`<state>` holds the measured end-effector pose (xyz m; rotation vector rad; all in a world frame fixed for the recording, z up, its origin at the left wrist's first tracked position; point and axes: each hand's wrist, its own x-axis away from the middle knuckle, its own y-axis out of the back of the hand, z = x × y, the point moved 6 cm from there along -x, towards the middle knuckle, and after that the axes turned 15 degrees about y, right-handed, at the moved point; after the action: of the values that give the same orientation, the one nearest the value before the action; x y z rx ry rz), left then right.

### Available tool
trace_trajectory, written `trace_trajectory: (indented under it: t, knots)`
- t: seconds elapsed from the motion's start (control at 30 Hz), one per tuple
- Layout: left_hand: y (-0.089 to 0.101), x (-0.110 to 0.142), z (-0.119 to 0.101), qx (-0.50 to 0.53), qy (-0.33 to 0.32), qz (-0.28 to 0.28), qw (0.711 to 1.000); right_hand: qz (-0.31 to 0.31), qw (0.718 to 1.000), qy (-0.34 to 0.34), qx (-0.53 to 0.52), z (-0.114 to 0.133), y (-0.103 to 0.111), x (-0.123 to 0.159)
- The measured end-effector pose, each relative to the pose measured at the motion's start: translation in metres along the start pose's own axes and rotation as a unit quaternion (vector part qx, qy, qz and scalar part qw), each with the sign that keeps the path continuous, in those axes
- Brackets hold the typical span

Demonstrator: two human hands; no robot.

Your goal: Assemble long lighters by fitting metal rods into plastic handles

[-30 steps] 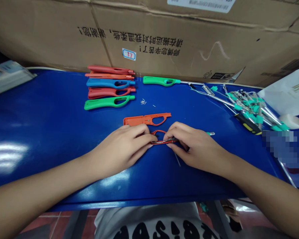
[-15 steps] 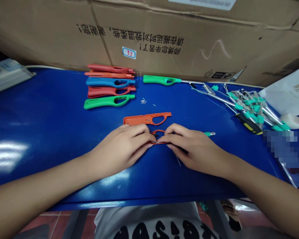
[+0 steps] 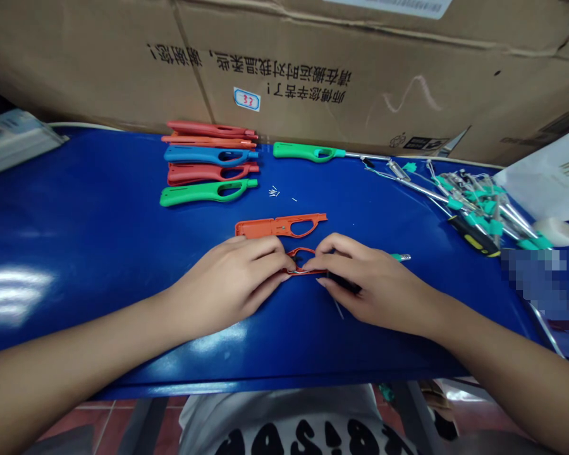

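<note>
Between my hands lies an orange lighter shell half [image 3: 309, 272], its trigger loop showing and thin wire along its lower edge. My left hand [image 3: 246, 275] is closed on the shell's left end, fingers above and thumb below. The bent fingers of my right hand [image 3: 365, 278] press at the right part of the shell, with the thumb a little apart below it. Past my right hand sticks out a green-collared metal tip [image 3: 402, 257]. The matching orange shell half [image 3: 256, 227] lies open side up just beyond. What sits under my fingers is hidden.
Several coloured lighter handles [image 3: 208, 192] lie stacked at the back left. A green lighter [image 3: 303, 151] with a metal tube lies by the cardboard box [image 3: 284, 38]. Small pins [image 3: 274, 191] are scattered mid-table. At right are a heap of lighter rods [image 3: 493, 208] and a screwdriver [image 3: 474, 237].
My right thumb has opened slightly away from the shell, and the fingertips have shifted a little. My left hand keeps its hold in the same place.
</note>
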<state>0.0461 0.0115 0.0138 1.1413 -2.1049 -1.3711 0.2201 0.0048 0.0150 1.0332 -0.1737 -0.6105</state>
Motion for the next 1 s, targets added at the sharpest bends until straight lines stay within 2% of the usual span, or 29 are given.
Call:
trace_trajectory:
  t: [0.13,0.47,0.57,0.83,1.0]
  knots:
    - [0.0019,0.0012,-0.0005,-0.014,-0.013,-0.011,1.0,0.01,1.0,-0.019,0.006,-0.0022,-0.0002,0.0018]
    - [0.0015,0.0027,-0.0009,-0.024,-0.029,-0.019,0.999,-0.004,1.0,-0.006,0.006,-0.0037,0.0019,0.0018]
    - [0.0016,0.0033,-0.0013,-0.029,-0.033,-0.023,0.999,0.009,1.0,-0.01,0.025,-0.0037,0.0014,0.0016]
    - [0.0023,0.0042,-0.0042,-0.045,-0.045,-0.037,0.997,0.041,0.991,0.046,0.115,0.0005,0.001,0.0038]
    - [0.004,0.0055,-0.0047,-0.033,-0.058,-0.051,0.996,0.027,0.991,0.053,0.118,-0.0015,0.0021,0.0069]
